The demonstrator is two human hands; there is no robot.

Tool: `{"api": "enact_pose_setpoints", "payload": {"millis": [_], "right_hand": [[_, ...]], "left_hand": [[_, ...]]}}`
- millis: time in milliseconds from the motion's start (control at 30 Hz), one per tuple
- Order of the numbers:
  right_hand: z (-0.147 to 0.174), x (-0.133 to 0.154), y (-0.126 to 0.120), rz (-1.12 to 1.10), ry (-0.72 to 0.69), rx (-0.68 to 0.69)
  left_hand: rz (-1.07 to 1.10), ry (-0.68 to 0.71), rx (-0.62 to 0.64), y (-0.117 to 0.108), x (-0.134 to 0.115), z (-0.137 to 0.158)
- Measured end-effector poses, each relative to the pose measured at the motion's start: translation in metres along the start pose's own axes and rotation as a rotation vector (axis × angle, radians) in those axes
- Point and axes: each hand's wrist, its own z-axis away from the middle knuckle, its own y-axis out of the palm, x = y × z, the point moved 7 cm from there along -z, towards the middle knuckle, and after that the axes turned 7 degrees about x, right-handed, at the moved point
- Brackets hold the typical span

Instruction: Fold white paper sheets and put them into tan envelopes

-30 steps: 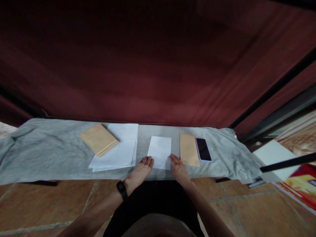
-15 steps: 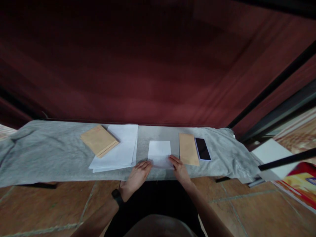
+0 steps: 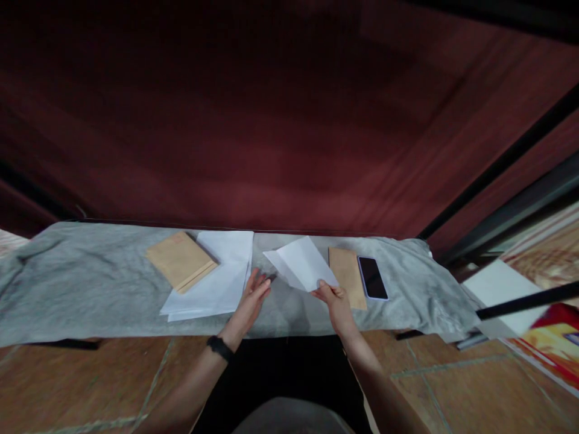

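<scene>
A folded sheet of white paper (image 3: 304,263) is pinched at its lower right corner by my right hand (image 3: 333,296). The sheet is tilted, its folded layers slightly spread at the left. My left hand (image 3: 253,296) is apart from it, fingers spread, holding nothing, beside the white paper stack (image 3: 219,289). Brown envelopes (image 3: 178,259) lie in a pile on top of that stack's left part. A single brown envelope (image 3: 346,274) lies flat just right of my right hand.
A phone (image 3: 373,278) lies to the right of the single envelope. Grey cloth (image 3: 90,283) covers the long narrow table. Behind it hangs a dark red surface (image 3: 271,150). A white board (image 3: 502,292) and a red and yellow box (image 3: 554,340) are at the lower right.
My right hand has picked up the folded paper, which is now turned at an angle. My left hand has let go of the paper and moved left with its fingers opened.
</scene>
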Motion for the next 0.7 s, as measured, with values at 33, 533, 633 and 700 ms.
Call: {"api": "enact_pose_setpoints", "payload": {"millis": [33,533,633,700], "right_hand": [[-0.001,-0.003,0.001,-0.105,0.027,-0.03],[0.021,-0.089,-0.002,-0.1,0.307,0.062],[0.036,-0.089,-0.004,-0.064,0.392,0.194],[0.038,-0.085,-0.005,0.038,0.362,0.241]], "left_hand": [[0.063,-0.034,0.056,0.007,0.0,-0.001],[-0.588,0.141,-0.089,-0.001,0.003,-0.007],[-0.904,0.172,-0.123,0.004,-0.006,0.005],[-1.079,0.243,-0.161,0.016,-0.014,0.014]]}}
